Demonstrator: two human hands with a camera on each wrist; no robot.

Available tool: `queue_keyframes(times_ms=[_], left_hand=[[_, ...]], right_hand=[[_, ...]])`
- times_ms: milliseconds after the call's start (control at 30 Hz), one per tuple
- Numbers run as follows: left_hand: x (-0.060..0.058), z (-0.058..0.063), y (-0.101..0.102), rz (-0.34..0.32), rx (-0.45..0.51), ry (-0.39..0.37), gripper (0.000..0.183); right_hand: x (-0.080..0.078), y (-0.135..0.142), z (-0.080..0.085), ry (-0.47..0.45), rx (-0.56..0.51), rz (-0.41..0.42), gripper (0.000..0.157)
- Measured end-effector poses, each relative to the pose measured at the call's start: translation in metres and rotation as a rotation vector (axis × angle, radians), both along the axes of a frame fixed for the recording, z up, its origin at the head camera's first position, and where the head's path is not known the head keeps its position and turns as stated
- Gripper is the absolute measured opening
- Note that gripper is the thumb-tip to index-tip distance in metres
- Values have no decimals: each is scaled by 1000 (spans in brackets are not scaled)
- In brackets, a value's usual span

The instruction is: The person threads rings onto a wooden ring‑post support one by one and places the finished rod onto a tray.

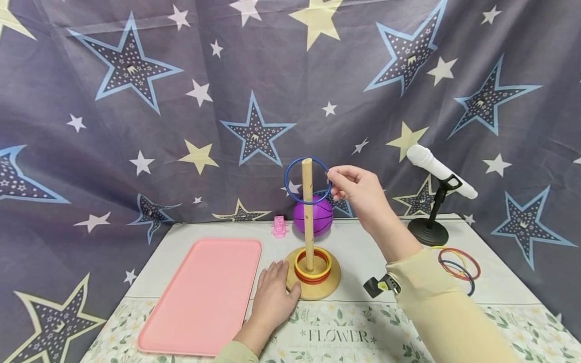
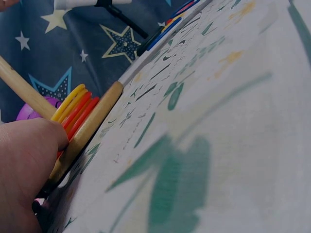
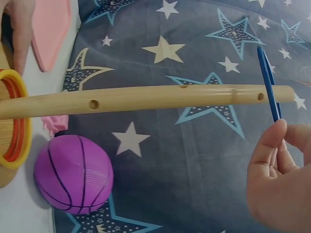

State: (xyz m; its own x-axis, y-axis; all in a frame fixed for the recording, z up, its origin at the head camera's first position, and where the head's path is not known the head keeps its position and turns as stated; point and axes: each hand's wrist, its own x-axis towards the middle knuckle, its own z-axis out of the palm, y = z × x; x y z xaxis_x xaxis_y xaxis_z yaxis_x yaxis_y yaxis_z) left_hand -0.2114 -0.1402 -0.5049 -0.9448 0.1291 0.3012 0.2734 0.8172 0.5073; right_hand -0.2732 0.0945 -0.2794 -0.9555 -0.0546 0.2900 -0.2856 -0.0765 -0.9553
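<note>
My right hand (image 1: pixel 363 194) pinches a blue ring (image 1: pixel 286 184) between thumb and fingertips at the top of a wooden post (image 1: pixel 309 227). In the right wrist view the blue ring (image 3: pixel 266 73) is seen nearly edge-on, around the post just below its tip. Yellow and red rings (image 1: pixel 313 276) lie stacked around the post's foot on the round wooden base (image 1: pixel 333 288). My left hand (image 1: pixel 274 297) rests against the base's left edge, fingers extended. In the left wrist view the left thumb (image 2: pixel 36 141) touches the base beside the stacked rings; the other fingers are hidden there.
A pink tray (image 1: pixel 204 292) lies at left. Behind the post sit a purple ball (image 1: pixel 320 217) and a small pink toy (image 1: pixel 279 227). At right stand a white microphone (image 1: pixel 442 171) on a black stand (image 1: pixel 428 231) and several loose rings (image 1: pixel 476 269).
</note>
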Motion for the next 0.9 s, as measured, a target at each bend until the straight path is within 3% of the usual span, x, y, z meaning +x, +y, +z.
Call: queue_keyframes(times_ms=[900], left_hand=[[0,0,0,-3,2,-6,65]], right_hand=[[-4,-3,-61,-143,48,-14,31]])
